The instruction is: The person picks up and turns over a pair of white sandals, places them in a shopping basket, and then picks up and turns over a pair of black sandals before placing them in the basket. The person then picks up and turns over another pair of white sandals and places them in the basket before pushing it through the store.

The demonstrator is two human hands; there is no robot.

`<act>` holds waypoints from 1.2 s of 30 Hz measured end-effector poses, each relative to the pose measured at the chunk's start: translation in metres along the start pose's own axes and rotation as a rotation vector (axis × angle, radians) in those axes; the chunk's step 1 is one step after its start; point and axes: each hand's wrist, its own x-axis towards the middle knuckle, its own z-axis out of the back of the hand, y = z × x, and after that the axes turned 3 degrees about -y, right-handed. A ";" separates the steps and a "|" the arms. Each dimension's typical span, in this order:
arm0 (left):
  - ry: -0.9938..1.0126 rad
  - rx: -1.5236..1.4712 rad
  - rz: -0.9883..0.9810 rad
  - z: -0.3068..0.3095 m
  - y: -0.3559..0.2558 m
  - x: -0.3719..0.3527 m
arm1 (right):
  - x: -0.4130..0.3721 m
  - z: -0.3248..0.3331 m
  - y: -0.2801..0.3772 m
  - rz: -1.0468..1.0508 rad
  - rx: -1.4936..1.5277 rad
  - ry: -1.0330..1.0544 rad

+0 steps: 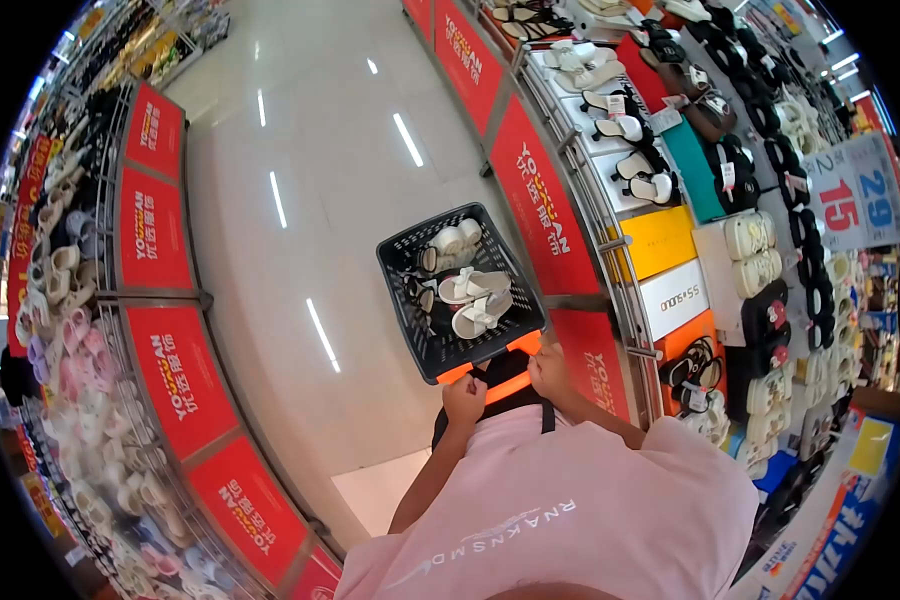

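Note:
A black plastic basket (432, 362) with an orange handle (508, 387) is in front of my body. My left hand (464, 400) is wrapped round the left part of the handle. On the right part of it, my right hand (547, 370) is closed as well. White sandals (478, 300) with straps lie on top inside the basket. Behind them sits a pair of white shoes (454, 237), and darker footwear lies at the basket's left side, partly hidden.
Racks with red panels (155, 227) and many shoes line the left side. A shoe display (670, 294) with boxes and metal rails runs close along the right. A tiled aisle floor (270, 150) stretches ahead. A price sign (855, 190) stands at far right.

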 end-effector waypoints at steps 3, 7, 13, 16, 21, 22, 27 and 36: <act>0.020 -0.035 -0.003 0.014 0.007 0.016 | 0.005 0.006 0.024 -0.050 0.007 0.043; 0.089 -0.032 0.089 0.015 0.025 0.043 | 0.031 0.027 0.047 0.079 -0.042 0.091; 0.028 -0.117 0.110 0.017 0.034 0.080 | 0.060 0.006 0.032 0.129 -0.101 0.298; -0.042 -0.196 0.104 0.016 0.024 0.094 | 0.075 0.004 0.028 0.105 -0.102 0.283; -0.060 -0.193 0.105 0.004 0.030 0.121 | 0.103 0.002 0.025 0.063 -0.155 0.278; -0.061 -0.206 0.109 0.001 0.030 0.128 | 0.111 0.000 0.020 0.072 -0.164 0.285; -0.045 -0.260 0.153 -0.002 0.028 0.164 | 0.156 0.015 0.028 0.133 -0.156 0.303; 0.037 -0.172 0.179 0.006 0.006 0.250 | 0.245 -0.005 0.022 0.084 -0.097 0.319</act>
